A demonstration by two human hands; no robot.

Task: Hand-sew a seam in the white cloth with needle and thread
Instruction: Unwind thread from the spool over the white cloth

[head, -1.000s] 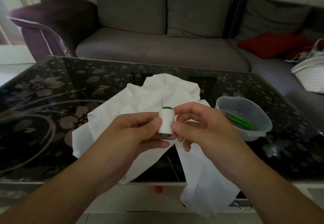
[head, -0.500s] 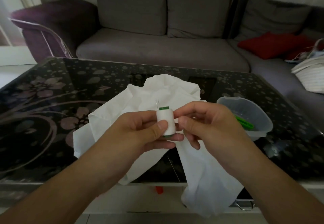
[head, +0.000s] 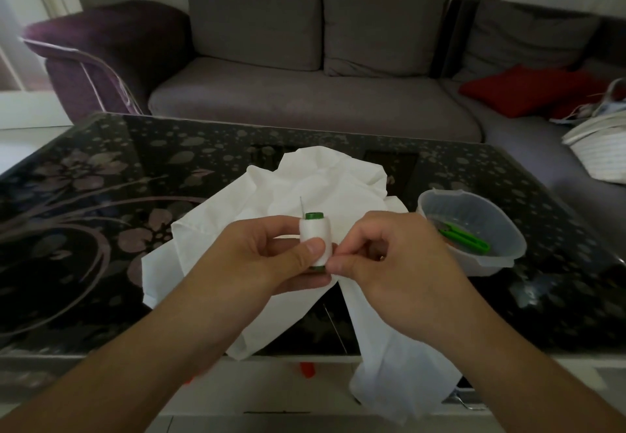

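Note:
My left hand (head: pixel 267 256) grips an upright spool of white thread (head: pixel 314 234) with green ends, thumb pressed on its side. A thin needle (head: pixel 301 204) sticks up beside the spool's top. My right hand (head: pixel 389 259) has its fingers curled, and thumb and forefinger pinch at the spool's lower right side; any thread end there is too fine to see. Under both hands the crumpled white cloth (head: pixel 325 181) lies on the table, and one end hangs over the front edge.
A dark glass table (head: pixel 101 202) with a flower pattern carries the cloth. On its right stands a clear plastic bowl (head: pixel 501 222) holding green snips (head: pixel 464 236). A grey sofa (head: pixel 305 100) with a red cushion (head: pixel 521 90) runs behind the table.
The spool has shifted slightly in my left hand. My right hand's fingers have moved down to the spool's lower right side and pinch there.

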